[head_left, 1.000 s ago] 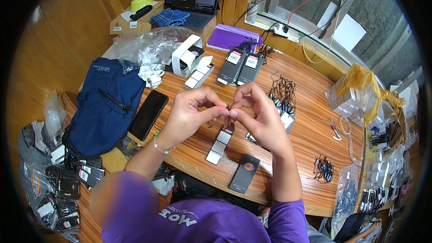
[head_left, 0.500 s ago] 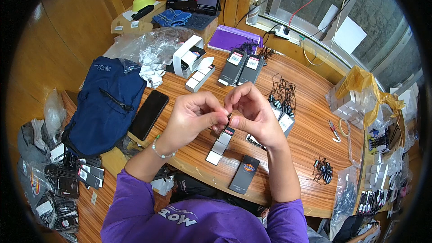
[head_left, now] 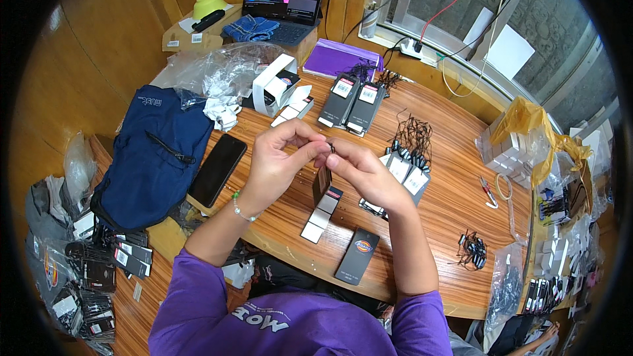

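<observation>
My left hand (head_left: 285,161) and my right hand (head_left: 367,173) meet fingertip to fingertip above the middle of the table. Pinched between them is a thin black string, mostly hidden by the fingers. From it hangs a dark hang tag (head_left: 322,183), seen at a slant below the fingertips. Beneath lies a narrow strip of white labels (head_left: 317,224) with a red-and-black end. Nearer to me, a single black hang tag (head_left: 358,256) with an oval emblem rests flat. Beyond my right wrist are black tags with white stickers (head_left: 414,180) and their bunched strings (head_left: 414,137).
Two stacks of black tags (head_left: 351,102) stand farther back beside an open white box (head_left: 271,86). On the left lie a phone (head_left: 218,170) and a blue bag (head_left: 155,151). Snips (head_left: 488,191), a tangle of black strings (head_left: 473,249) and bagged boxes (head_left: 511,151) occupy the right side.
My right fingers have lowered and straightened, closing in on the left fingertips. The hanging tag now shows more clearly below them. The things on the table remain in place.
</observation>
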Demonstrator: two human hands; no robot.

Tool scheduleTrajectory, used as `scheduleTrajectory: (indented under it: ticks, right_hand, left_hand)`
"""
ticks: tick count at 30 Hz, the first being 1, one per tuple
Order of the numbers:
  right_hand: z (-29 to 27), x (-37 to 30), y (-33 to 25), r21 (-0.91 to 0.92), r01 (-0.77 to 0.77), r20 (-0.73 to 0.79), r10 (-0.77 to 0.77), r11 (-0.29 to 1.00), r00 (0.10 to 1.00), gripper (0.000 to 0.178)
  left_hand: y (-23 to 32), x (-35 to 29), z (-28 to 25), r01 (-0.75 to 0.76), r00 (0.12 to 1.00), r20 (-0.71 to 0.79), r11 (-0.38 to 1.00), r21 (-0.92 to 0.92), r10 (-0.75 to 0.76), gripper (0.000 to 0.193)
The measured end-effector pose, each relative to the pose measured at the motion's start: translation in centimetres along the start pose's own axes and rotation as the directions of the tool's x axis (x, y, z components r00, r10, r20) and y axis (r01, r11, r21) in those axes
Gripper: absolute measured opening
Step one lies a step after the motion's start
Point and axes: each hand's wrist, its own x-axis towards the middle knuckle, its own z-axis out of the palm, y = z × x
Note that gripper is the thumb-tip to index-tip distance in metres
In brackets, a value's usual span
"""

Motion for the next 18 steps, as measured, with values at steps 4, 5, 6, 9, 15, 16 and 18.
scheduleTrajectory:
  ticks: [4, 5, 6, 9, 15, 16, 18]
  right_hand:
    - [0.2, 0.7, 1.0, 0.232, 0.069, -0.191, -0.024, 0.970, 0.981, 0.033]
    - [0.0, 0.6, 1.0, 0.302, 0.054, -0.232, 0.018, 0.952, 0.973, 0.033]
    - [0.1, 0.7, 0.9, 0.383, 0.093, -0.263, 0.011, 0.919, 0.965, 0.032]
    - [0.0, 0.9, 0.8, 0.567, 0.208, -0.346, 0.002, 0.797, 0.938, 0.028]
    - [-0.3, 0.7, 0.9, 0.587, 0.262, -0.375, -0.030, 0.766, 0.927, 0.030]
    - [-0.2, 0.7, 0.9, 0.589, 0.270, -0.378, -0.035, 0.762, 0.925, 0.030]
    - [0.1, 0.6, 0.4, 0.579, 0.290, -0.412, -0.033, 0.762, 0.911, 0.030]
  left_hand:
    - [-0.5, 0.8, -0.3, -0.142, 0.990, 0.043, 0.942, 0.303, 0.135, 0.032]
    - [-0.6, 1.0, -0.1, -0.214, 0.976, 0.055, 0.895, 0.391, 0.210, 0.038]
    - [-0.9, 0.8, 0.1, -0.192, 0.981, 0.065, 0.924, 0.329, 0.181, 0.042]
    - [-2.7, 0.5, 0.9, -0.158, 0.983, 0.131, 0.958, 0.241, 0.129, 0.052]
    - [-2.5, 0.4, 1.7, 0.169, 0.968, 0.200, 0.984, -0.064, -0.153, 0.058]
    - [-2.4, 0.3, 1.7, 0.193, 0.966, 0.193, 0.978, -0.077, -0.175, 0.057]
    - [-2.7, 0.2, 2.0, 0.194, 0.971, 0.168, 0.969, -0.155, -0.168, 0.055]
